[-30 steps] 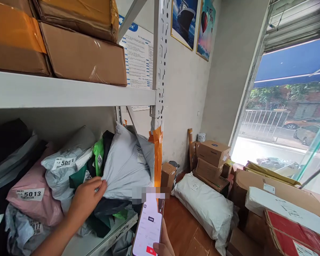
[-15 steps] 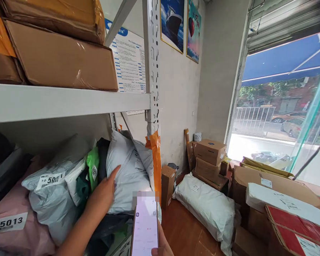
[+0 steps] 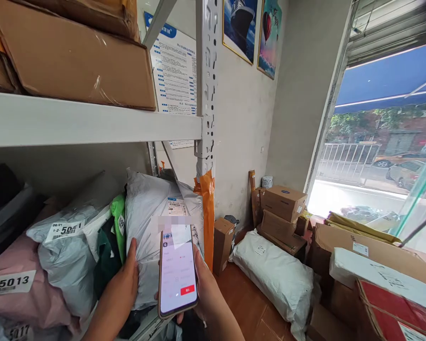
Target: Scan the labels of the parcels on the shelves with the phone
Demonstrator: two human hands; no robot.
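My right hand is closed around a smartphone, its lit screen facing me with a red button near the bottom. Behind the phone, on the lower shelf, stands a plump grey mailing bag with a printed shipping label. My left hand grips this bag at its left side, some fingers hidden. Left of that hand are a green bag, a dark green package, a pale grey bag labelled 5021 and a pink bag labelled 5013.
Brown cartons rest on the upper shelf beam. Orange tape wraps the perforated shelf post. On the floor at right lie a long white wrapped parcel, stacked boxes and a red box. Beyond is a window.
My left hand has gone from pointing at the grey bag to gripping its left side. The bag's top has shifted left. The phone has risen leftward, and a red button now shows.
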